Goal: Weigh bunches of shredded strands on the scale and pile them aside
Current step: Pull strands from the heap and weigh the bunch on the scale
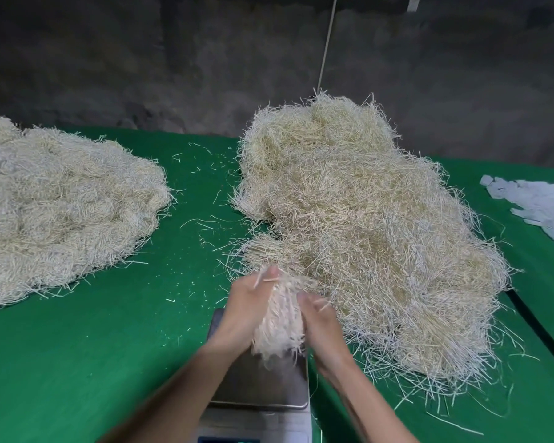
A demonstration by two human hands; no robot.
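A pale bunch of shredded strands (280,324) is held upright between both hands, just above the steel pan of the scale (263,385) at the bottom centre. My left hand (243,310) grips the bunch from the left. From the right, my right hand (320,327) clasps the same bunch. A big loose heap of strands (359,225) lies right of the scale. A second, flatter pile of strands (61,206) lies at the far left of the table.
The table is covered in green cloth (103,346), with stray strands scattered between the two heaps. White paper strips (544,203) lie at the right edge. A dark wall stands behind the table. A thin cord (327,43) hangs down behind the big heap.
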